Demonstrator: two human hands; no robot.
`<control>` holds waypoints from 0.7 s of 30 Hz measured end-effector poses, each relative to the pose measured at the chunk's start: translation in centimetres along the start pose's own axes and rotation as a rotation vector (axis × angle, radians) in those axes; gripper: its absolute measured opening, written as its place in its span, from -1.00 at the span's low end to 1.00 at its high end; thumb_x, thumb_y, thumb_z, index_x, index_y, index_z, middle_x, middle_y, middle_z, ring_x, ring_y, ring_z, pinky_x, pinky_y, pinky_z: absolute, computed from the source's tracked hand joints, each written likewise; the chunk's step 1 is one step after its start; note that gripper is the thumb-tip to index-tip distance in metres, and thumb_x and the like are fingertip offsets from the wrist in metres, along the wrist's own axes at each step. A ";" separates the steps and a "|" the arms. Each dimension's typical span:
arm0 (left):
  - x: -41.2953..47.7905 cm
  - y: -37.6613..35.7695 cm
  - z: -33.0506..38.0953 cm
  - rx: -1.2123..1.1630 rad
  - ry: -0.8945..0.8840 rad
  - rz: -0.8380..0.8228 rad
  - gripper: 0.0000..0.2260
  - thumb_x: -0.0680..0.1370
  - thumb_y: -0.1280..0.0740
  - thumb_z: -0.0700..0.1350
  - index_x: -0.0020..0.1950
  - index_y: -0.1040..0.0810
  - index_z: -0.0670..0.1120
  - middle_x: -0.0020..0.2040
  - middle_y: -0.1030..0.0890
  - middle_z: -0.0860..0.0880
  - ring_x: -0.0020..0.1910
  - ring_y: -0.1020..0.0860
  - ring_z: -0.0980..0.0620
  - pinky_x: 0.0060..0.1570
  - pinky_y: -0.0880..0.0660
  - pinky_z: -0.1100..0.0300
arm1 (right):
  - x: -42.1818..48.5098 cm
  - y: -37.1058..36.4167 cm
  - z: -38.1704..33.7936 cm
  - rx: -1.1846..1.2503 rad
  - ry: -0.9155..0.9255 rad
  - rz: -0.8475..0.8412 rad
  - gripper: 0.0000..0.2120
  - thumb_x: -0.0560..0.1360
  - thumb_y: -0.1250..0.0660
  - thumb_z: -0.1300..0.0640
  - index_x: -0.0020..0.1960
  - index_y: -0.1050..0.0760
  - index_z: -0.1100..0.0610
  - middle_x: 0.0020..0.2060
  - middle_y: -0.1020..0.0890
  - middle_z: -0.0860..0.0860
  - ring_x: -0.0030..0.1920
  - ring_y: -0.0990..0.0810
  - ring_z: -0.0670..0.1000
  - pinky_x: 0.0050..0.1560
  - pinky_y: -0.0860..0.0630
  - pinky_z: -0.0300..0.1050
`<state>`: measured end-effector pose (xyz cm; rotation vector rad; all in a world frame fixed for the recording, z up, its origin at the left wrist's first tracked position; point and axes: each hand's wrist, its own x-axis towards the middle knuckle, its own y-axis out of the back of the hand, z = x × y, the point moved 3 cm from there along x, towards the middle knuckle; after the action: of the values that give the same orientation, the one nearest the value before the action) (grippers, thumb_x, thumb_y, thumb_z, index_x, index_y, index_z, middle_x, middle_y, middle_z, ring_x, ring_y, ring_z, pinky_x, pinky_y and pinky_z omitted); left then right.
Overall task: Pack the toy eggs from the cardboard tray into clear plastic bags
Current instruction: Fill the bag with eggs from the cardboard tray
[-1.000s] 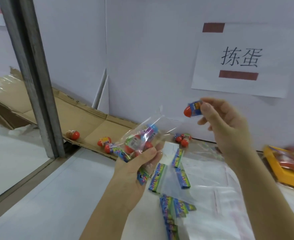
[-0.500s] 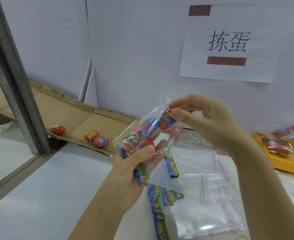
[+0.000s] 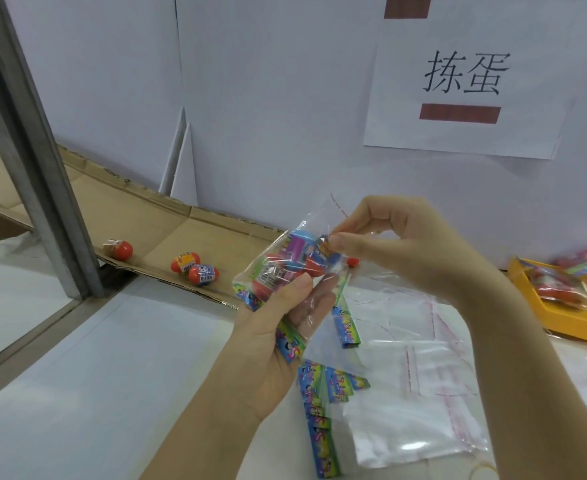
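My left hand (image 3: 278,327) holds a clear plastic bag (image 3: 285,261) with several wrapped toy eggs and a coloured card inside. My right hand (image 3: 399,244) pinches a toy egg (image 3: 323,252) at the bag's mouth, thumb and fingertips on it. On the brown cardboard tray (image 3: 167,223) at the left lie three loose eggs: one orange-red egg (image 3: 119,250) near the metal post, and a pair (image 3: 195,268) touching each other.
A stack of empty clear bags (image 3: 416,375) and several coloured cards (image 3: 319,403) lie on the white table below my hands. A yellow tray (image 3: 569,323) with filled bags stands at the right. A grey metal post (image 3: 32,150) rises at the left. A paper sign (image 3: 465,81) hangs on the wall.
My right hand has brought the egg from up in the air down into the bag's mouth and pushed it deeper. The left hand keeps its hold on the bag.
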<state>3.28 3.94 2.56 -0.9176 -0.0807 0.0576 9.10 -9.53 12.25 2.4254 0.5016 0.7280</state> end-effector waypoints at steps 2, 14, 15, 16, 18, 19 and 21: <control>0.0 0.1 0.0 -0.007 0.002 0.013 -0.47 0.18 -0.50 -0.20 0.16 -0.63 -0.18 0.02 -0.70 -0.20 -0.10 -0.71 -0.08 -0.22 -0.65 0.15 | 0.1 0.0 0.1 -0.026 -0.016 -0.003 -0.70 0.26 -0.36 -0.29 -0.28 -0.60 -0.07 -0.28 -0.67 -0.19 -0.16 -0.61 -0.18 -0.04 -0.47 -0.13; -0.2 0.3 0.5 -0.055 -0.038 0.034 -0.70 0.32 -0.44 -0.14 0.04 -0.72 -0.09 0.06 -0.70 -0.17 0.00 -0.69 -0.09 -0.17 -0.64 0.10 | 0.3 -1.7 0.8 0.323 -0.112 0.399 -0.40 0.13 -0.37 -0.41 0.12 -0.35 -0.31 0.12 -0.47 -0.16 0.01 -0.51 -0.18 -0.18 -0.52 -0.23; -0.3 0.3 0.8 -0.076 -0.055 0.024 -0.70 0.36 -0.42 -0.12 0.07 -0.71 -0.09 0.10 -0.68 -0.17 0.06 -0.67 -0.11 -0.10 -0.64 0.07 | 0.5 -2.7 1.3 0.500 -0.216 0.393 -0.32 0.11 -0.39 -0.38 0.18 -0.33 -0.23 0.12 -0.48 -0.09 -0.01 -0.53 -0.12 -0.18 -0.54 -0.16; -0.2 0.3 1.0 -0.107 -0.077 0.013 -0.68 0.39 -0.39 -0.11 0.12 -0.69 -0.10 0.14 -0.66 -0.19 0.10 -0.65 -0.13 -0.06 -0.64 0.06 | 0.5 -3.8 1.7 0.620 -0.321 0.289 -0.28 0.11 -0.36 -0.38 0.20 -0.35 -0.14 0.11 -0.52 -0.04 -0.05 -0.56 -0.07 -0.16 -0.53 -0.08; -0.2 0.2 1.5 -0.138 -0.119 0.002 -0.67 0.42 -0.36 -0.09 0.15 -0.67 -0.11 0.16 -0.66 -0.19 0.10 -0.66 -0.14 -0.07 -0.64 0.06 | 0.6 -6.1 1.6 0.609 -0.450 -0.022 -0.25 0.06 -0.28 -0.47 0.11 -0.49 -0.05 -0.04 -0.63 -0.05 -0.15 -0.61 -0.06 -0.12 -0.52 -0.01; -0.1 0.2 1.7 -0.125 -0.133 0.000 -0.71 0.43 -0.34 -0.08 0.10 -0.70 -0.11 0.11 -0.68 -0.17 0.05 -0.68 -0.12 -0.13 -0.65 0.07 | 0.6 -7.0 1.5 0.575 -0.445 -0.130 -0.30 0.06 -0.28 -0.50 0.00 -0.54 -0.05 -0.18 -0.66 -0.08 -0.23 -0.62 -0.08 -0.11 -0.54 -0.01; -0.2 0.0 1.9 -0.070 -0.159 -0.009 -0.74 0.44 -0.30 -0.07 0.00 -0.73 -0.08 0.04 -0.70 -0.14 -0.03 -0.70 -0.08 -0.21 -0.64 0.10 | 0.8 -8.0 1.3 0.577 -0.381 -0.124 -0.43 0.15 -0.38 -0.48 -0.15 -0.55 -0.01 -0.38 -0.63 -0.10 -0.37 -0.60 -0.12 -0.17 -0.56 -0.07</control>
<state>2.94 5.42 3.64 -0.9816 -0.2354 0.1197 9.00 -3.43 6.86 2.9291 0.7737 0.0495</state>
